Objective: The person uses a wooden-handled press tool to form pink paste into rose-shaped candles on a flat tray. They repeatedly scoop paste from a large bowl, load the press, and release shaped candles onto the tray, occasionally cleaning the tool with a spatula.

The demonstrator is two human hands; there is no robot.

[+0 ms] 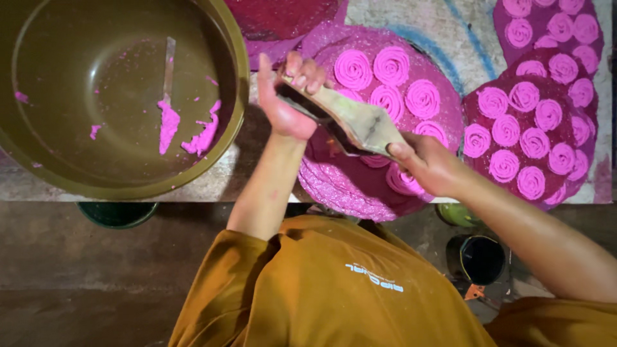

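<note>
Your left hand (290, 96) and right hand (427, 166) grip both ends of a grey cloth piping bag (360, 122) over the tray (340, 193) of pink spirals (391, 65), olive basin (239, 96) just left.

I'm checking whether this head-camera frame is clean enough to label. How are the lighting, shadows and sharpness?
Head view: light falls on the work surface, so the pink spirals are vivid and sharp; the big basin shows a soft sheen inside; the lower third under the table edge is dark; left hand and right hand on the paper cone look slightly soft; wide-angle bending at the edges.
</note>
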